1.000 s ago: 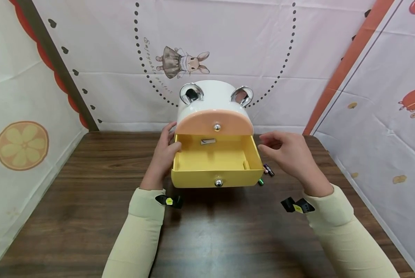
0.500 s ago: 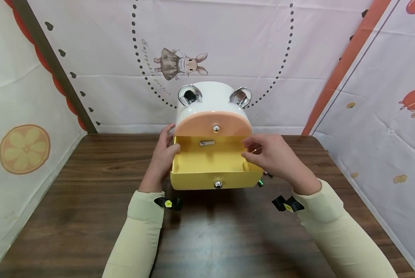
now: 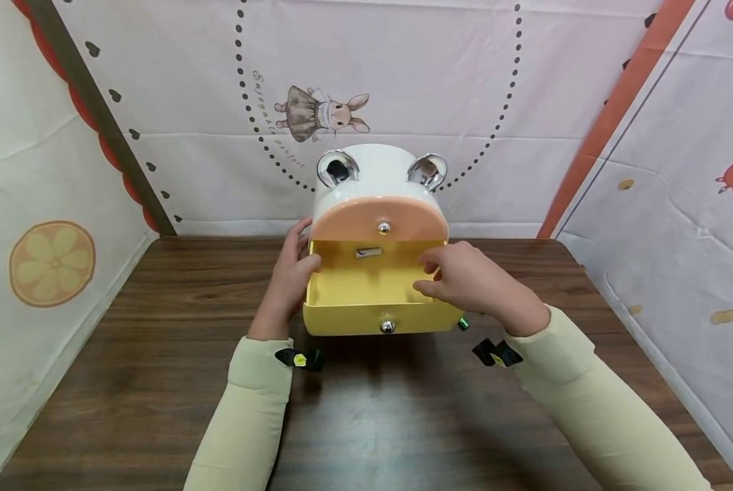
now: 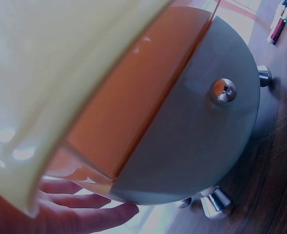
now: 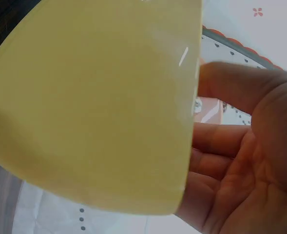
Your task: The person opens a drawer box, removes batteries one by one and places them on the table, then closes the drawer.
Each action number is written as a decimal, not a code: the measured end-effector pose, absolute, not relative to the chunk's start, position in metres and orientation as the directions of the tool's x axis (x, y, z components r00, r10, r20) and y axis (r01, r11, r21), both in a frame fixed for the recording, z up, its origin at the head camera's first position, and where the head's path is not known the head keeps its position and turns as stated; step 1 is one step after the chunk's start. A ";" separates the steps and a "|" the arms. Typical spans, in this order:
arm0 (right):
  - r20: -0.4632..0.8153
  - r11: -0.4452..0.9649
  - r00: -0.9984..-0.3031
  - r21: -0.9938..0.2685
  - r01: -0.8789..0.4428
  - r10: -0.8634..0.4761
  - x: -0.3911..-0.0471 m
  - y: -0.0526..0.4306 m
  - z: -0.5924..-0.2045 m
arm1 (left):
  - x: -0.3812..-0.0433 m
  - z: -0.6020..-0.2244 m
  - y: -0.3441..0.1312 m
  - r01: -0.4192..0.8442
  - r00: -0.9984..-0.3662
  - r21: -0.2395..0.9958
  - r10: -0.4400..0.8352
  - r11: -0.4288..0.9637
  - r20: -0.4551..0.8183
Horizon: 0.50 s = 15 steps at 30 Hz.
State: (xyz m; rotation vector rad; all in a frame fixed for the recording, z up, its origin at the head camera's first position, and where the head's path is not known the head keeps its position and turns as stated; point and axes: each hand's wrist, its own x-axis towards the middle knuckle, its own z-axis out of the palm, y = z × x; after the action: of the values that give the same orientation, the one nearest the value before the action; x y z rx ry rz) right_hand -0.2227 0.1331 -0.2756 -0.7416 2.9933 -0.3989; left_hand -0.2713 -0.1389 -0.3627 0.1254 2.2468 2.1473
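Note:
In the head view, a white cabinet [image 3: 380, 167] with an orange upper drawer front [image 3: 366, 217] has its yellow lower drawer [image 3: 356, 319] pulled out. A small white piece [image 3: 368, 252] lies inside the drawer toward the back. My left hand [image 3: 288, 283] grips the cabinet's left side, thumb at the drawer's left edge. My right hand [image 3: 464, 279] reaches over the right wall into the drawer, thumb and index tips apart, with nothing visible between them. In the right wrist view the drawer partly hides its fingers [image 5: 226, 85].
A green battery-like cylinder [image 3: 462, 323] lies on the wooden table [image 3: 366, 423] at the drawer's right. More small cylinders [image 4: 278, 29] show in the left wrist view. Silver round ears [image 3: 427, 170] stick out from the cabinet. A printed cloth wall [image 3: 397, 61] stands close behind.
My right hand has moved left from beside the drawer to inside its right part, covering a small yellow cylinder seen in that corner earlier. My left hand has stayed put.

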 end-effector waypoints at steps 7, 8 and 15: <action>-0.017 0.828 -0.859 -0.277 -0.487 -0.511 -0.227 0.126 -0.281 | -0.271 -0.363 -0.139 0.025 -0.996 0.999 0.082 0.039 0.022; -0.027 0.824 -0.855 -0.283 -0.491 -0.518 -0.228 0.125 -0.281 | -0.270 -0.363 -0.139 0.026 -0.996 0.999 0.083 0.038 0.023; -0.178 0.856 -0.849 -0.257 -0.448 -0.498 -0.229 0.117 -0.280 | -0.270 -0.362 -0.139 0.032 -0.996 0.999 0.081 0.040 0.029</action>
State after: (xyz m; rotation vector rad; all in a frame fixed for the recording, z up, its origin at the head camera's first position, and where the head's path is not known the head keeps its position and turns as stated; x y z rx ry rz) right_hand -0.2294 0.1165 -0.2798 -0.7225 2.7932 -0.3021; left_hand -0.2698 -0.1386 -0.3616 0.1219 2.2404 2.1486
